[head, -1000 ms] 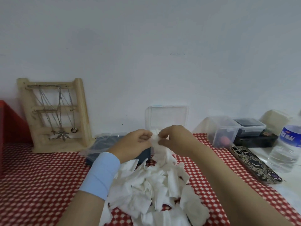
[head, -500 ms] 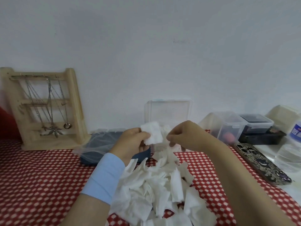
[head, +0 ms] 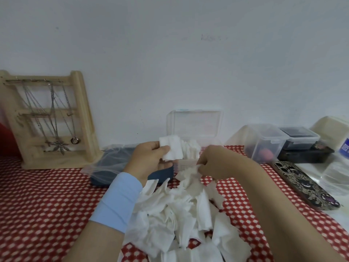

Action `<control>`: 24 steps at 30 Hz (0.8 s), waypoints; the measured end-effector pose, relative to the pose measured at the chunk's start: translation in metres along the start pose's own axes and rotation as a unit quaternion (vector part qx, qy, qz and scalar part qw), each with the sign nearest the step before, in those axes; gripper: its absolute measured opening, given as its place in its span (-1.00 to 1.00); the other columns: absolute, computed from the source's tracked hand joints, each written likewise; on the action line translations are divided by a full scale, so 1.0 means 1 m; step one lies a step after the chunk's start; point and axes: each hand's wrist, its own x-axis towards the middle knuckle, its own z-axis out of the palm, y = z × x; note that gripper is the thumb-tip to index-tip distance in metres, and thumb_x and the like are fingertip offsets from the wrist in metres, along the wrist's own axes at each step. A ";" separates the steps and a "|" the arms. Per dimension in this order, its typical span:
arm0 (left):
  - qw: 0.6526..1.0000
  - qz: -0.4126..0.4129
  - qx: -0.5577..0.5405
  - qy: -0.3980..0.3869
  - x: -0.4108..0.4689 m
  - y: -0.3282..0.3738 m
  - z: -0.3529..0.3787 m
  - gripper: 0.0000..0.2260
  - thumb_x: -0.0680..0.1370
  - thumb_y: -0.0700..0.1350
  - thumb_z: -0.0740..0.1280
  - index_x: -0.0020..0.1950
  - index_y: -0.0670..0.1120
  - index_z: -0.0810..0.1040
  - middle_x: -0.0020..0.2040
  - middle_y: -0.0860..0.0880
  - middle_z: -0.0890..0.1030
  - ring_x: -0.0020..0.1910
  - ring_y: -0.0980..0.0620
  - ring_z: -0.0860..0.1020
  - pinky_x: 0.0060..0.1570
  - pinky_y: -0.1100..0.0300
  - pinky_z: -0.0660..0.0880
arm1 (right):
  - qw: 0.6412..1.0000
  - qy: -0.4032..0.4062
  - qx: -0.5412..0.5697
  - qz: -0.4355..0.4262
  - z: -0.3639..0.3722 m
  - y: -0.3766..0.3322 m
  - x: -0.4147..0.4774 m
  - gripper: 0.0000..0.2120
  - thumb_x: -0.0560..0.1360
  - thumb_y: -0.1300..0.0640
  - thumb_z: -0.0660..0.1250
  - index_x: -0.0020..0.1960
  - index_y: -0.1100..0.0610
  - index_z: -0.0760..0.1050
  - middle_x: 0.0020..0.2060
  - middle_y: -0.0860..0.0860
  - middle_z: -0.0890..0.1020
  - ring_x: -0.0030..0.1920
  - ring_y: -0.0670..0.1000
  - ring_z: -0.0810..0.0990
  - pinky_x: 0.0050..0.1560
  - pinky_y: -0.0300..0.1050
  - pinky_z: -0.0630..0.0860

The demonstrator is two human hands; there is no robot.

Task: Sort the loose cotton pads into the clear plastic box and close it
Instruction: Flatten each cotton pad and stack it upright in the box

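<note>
Pad pinched upright in left hand, before open clear box | right hand pinching top of pile

Left hand up, thumb and fingers pinching a cotton pad; right hand beside it, lower, knuckles up, fingers curled onto a second pad.

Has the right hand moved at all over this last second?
Yes. Against the clear plastic box, the right hand has dropped down and rightward, away from the left hand, and now pinches a cotton pad atop the loose pile.
</note>
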 end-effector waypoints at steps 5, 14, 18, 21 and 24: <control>0.999 0.020 0.029 0.034 0.000 0.001 0.000 -0.90 0.63 -0.21 0.33 -0.02 -0.06 0.62 0.00 -0.06 0.70 -0.06 -0.08 0.72 -0.16 0.18 0.67 | 0.989 0.005 0.148 -0.023 -0.023 0.010 -0.016 -0.80 0.63 0.07 0.32 -0.14 -0.03 0.65 -0.20 -0.18 0.75 -0.39 -0.14 0.63 -0.15 -0.22 0.51; 0.997 0.049 0.040 0.033 -0.006 0.001 0.009 -0.87 0.61 -0.20 0.35 -0.05 -0.09 0.70 -0.05 -0.05 0.72 -0.06 0.01 0.69 -0.21 0.25 0.64 | 0.928 0.039 0.365 -0.062 -0.024 -0.006 -0.020 -0.81 0.62 0.10 0.28 0.03 0.09 0.67 -0.38 0.00 0.54 -0.41 -0.07 0.40 -0.37 -0.22 0.33; 0.998 0.002 0.001 -0.064 -0.011 0.001 0.019 -0.86 0.62 -0.15 0.35 0.06 -0.16 0.69 0.01 -0.18 0.73 -0.03 -0.11 0.72 -0.06 0.02 0.68 | 0.958 0.075 0.276 -0.015 -0.015 -0.013 -0.014 -0.74 0.58 0.04 0.29 -0.06 0.21 0.64 -0.48 -0.04 0.53 -0.53 -0.14 0.39 -0.36 -0.21 0.35; 0.997 -0.009 -0.020 -0.075 -0.009 0.001 0.021 -0.80 0.64 -0.09 0.34 0.09 -0.19 0.67 0.01 -0.23 0.72 0.00 -0.17 0.72 0.00 -0.04 0.66 | 0.956 0.120 0.269 0.003 -0.015 -0.012 -0.011 -0.71 0.55 0.03 0.35 -0.19 0.24 0.57 -0.59 -0.13 0.48 -0.58 -0.18 0.39 -0.41 -0.30 0.37; 0.996 -0.008 -0.025 -0.089 -0.009 0.002 0.019 -0.78 0.66 -0.12 0.30 0.15 -0.23 0.64 0.03 -0.25 0.72 0.00 -0.20 0.71 0.04 -0.06 0.66 | 0.940 0.144 0.308 0.003 -0.016 -0.012 -0.012 -0.68 0.52 -0.02 0.44 -0.25 0.20 0.55 -0.54 -0.04 0.53 -0.58 -0.16 0.36 -0.49 -0.34 0.32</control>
